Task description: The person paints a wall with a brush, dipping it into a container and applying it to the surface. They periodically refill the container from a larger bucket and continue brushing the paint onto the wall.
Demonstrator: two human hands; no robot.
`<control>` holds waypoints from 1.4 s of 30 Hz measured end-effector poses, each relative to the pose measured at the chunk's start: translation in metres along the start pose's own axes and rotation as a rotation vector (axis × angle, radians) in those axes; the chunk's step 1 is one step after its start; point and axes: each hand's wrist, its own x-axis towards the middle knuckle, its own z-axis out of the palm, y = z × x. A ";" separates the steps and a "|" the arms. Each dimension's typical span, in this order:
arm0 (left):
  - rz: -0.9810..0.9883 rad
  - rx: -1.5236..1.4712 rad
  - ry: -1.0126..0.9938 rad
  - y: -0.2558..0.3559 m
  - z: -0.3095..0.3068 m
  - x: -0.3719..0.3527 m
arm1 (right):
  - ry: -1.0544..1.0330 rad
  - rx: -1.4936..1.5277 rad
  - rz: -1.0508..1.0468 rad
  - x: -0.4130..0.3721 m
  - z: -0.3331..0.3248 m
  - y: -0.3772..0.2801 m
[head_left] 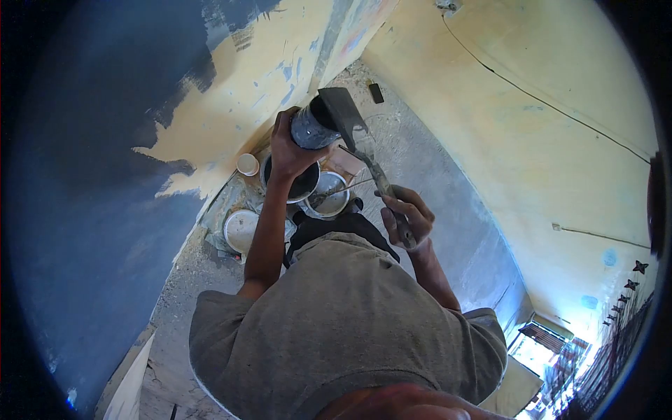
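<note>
I've the R hand [408, 215] gripping the broad spatula [362, 142] by its handle, blade over the can [311, 133], prob. so drips land inside, R elbow bent, L hand [285, 150] clasping that can, arm outstretched, buckets [338, 204] below on the floor [413, 150] nr wall's bottom edge.

Between the left hand [288, 148] and right hand [411, 217], the tin [306, 130] and broad-bladed tool [341, 112] block the way. Buckets [346, 197] crowd the floor [441, 192] beneath, toward the dark-painted wall [105, 175], how far below hard to judge. Beyond the right hand, open floor runs to the yellow wall [553, 140].
</note>
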 end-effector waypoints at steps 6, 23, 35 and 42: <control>0.053 0.052 -0.044 -0.006 -0.013 0.003 | -0.039 -0.014 -0.018 -0.008 -0.004 -0.009; 0.035 0.048 -0.016 -0.026 -0.017 0.011 | -0.032 -0.042 0.041 -0.020 -0.019 -0.037; 0.176 -0.138 0.008 -0.040 -0.016 0.010 | 0.376 0.320 0.169 0.006 -0.093 -0.039; 0.287 -0.135 0.070 -0.042 -0.018 0.008 | 0.310 0.537 0.170 0.029 -0.102 -0.056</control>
